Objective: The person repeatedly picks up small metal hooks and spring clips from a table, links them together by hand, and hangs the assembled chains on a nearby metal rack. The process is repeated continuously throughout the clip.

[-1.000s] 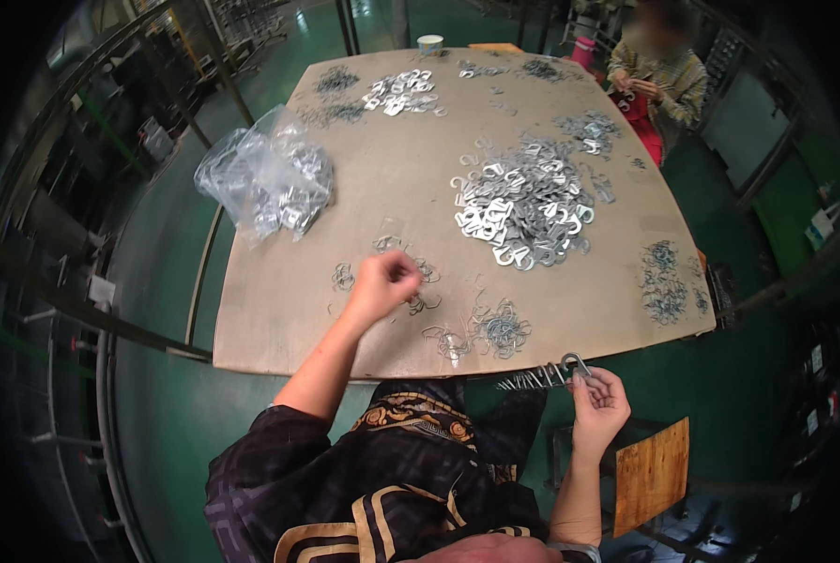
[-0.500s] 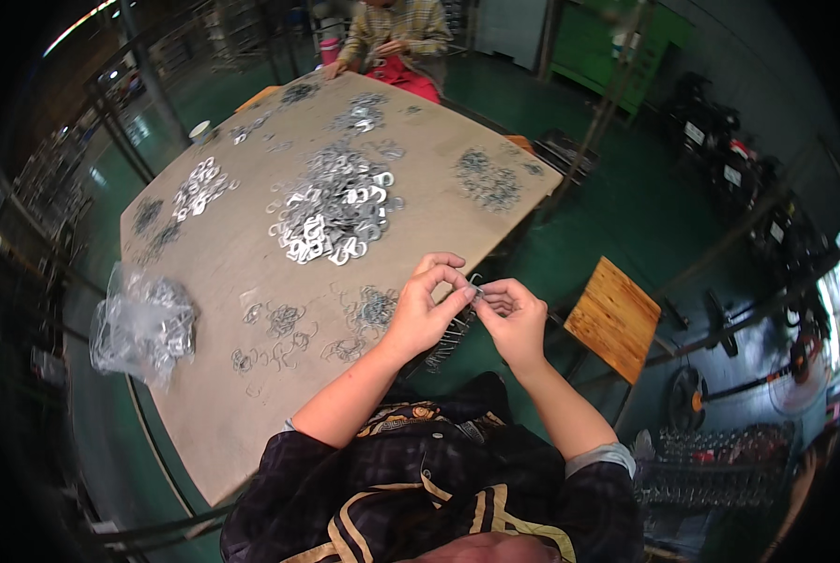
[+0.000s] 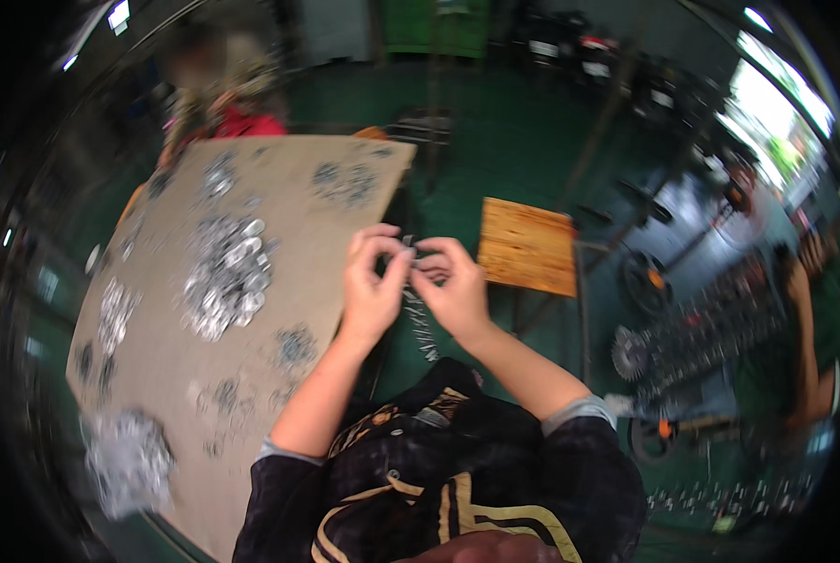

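My left hand [image 3: 373, 286] and my right hand [image 3: 455, 289] meet in front of me, beside the table's right edge. Both have fingertips pinched together at a small metal piece [image 3: 409, 249], blurred and partly covered by the fingers. Below it, a row of thin metal hooks [image 3: 421, 328] hangs between my wrists, off the table. To the left, silver hook-shaped metal pieces [image 3: 225, 281] are heaped on the brown tabletop [image 3: 176, 375]. Nearer to me are small tangles of thin wire clips [image 3: 295, 345].
A clear plastic bag of metal parts [image 3: 129, 464] sits at the table's near left. A wooden stool [image 3: 528, 246] stands to my right, with a rack of metal parts [image 3: 702, 328] beyond. One person [image 3: 223, 84] is at the far side; another person's arm [image 3: 800, 328] shows at far right.
My view has swung to the right, so the table shifts left and the rack and another person's arm show more. Both hands stay together, pinching at the metal piece.
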The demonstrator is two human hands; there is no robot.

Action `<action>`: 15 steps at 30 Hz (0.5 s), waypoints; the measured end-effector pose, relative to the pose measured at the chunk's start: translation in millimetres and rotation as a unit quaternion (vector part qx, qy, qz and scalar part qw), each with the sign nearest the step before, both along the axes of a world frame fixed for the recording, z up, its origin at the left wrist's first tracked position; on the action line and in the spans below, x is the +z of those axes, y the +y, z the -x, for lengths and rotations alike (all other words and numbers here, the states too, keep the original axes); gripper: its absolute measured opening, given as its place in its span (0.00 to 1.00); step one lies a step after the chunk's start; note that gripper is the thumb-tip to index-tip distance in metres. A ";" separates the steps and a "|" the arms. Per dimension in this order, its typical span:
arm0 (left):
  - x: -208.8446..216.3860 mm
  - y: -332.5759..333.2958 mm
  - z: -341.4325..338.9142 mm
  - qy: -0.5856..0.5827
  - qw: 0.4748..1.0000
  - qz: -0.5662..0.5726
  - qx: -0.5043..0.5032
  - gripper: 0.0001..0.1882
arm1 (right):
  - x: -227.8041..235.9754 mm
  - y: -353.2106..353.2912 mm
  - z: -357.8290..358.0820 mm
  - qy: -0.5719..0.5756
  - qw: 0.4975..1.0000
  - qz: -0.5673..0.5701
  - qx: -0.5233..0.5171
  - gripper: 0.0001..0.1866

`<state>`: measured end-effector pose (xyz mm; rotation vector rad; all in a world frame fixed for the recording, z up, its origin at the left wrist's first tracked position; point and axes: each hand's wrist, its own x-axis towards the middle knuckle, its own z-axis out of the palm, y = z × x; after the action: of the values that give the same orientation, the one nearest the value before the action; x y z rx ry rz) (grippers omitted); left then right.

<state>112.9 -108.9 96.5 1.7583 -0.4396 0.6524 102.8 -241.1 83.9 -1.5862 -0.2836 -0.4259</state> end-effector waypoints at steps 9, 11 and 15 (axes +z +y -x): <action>39.9 -59.5 -1.7 -0.101 0.992 -0.008 -0.073 0.05 | 24.7 -47.3 3.8 -0.117 0.983 -0.046 -0.133 0.06; 42.9 -64.3 -1.9 -0.106 0.990 -0.023 -0.090 0.10 | 30.9 -59.3 7.4 -0.150 0.973 -0.027 -0.175 0.06; 44.8 -64.9 9.0 -0.100 0.989 -0.009 -0.107 0.14 | 55.5 -94.4 27.1 -0.170 0.957 -0.031 -0.234 0.04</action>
<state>103.9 -173.8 141.3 1.6404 -0.7644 0.6745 75.7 -335.5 139.4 -1.5086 -0.1483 -1.0709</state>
